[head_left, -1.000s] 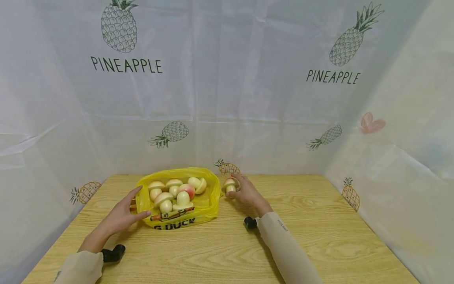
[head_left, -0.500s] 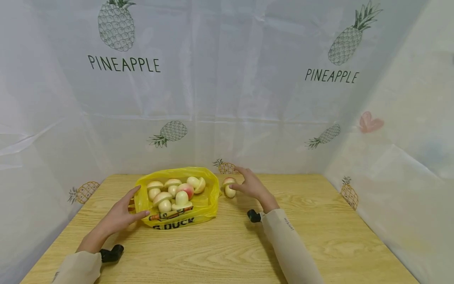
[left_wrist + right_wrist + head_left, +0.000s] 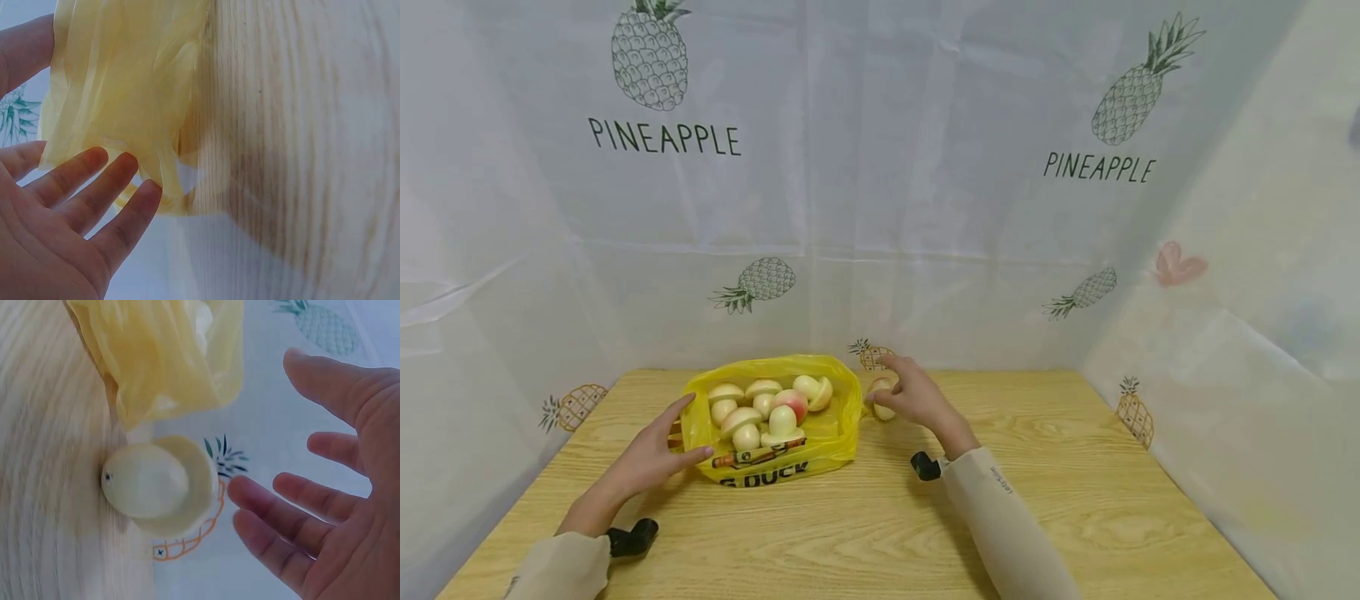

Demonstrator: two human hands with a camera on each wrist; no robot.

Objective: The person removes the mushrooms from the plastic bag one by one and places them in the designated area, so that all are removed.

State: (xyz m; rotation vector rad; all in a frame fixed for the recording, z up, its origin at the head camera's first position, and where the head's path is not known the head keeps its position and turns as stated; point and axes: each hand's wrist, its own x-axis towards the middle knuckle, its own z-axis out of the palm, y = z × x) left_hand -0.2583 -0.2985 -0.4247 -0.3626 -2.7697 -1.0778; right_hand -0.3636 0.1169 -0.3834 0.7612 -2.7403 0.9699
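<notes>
Low at the left of the head view, the left hand point(image 3: 643, 460) rests against the left end of the yellow bag point(image 3: 829, 458), fingers loosely extended rather than clenched; no firm hold shows, though the plastic hides some of the contact. With so light a touch, the thin wall could fold inward, or the whole bag could slide if knocked from the right.

The bag lies just left of lower centre, its mouth gaping, with several mushrooms point(image 3: 745, 429) bunched inside. Its front edge looks low and limp — a bump among these rounded shapes could send one rolling out.

Just right of the bag, at the lower centre, sits a loose mushroom point(image 3: 153, 481) on the table point(image 3: 850, 537), cap uppermost; whether it stands square or leans, I cannot tell. Beside it is the right hand point(image 3: 922, 406), its fingers parted and grasping nothing; the right wrist view shows a gap between fingertips and cap. Closing off-centre could tip the mushroom, since the cap looks smooth and top-heavy, and the plastic so near could snag a finger.
</notes>
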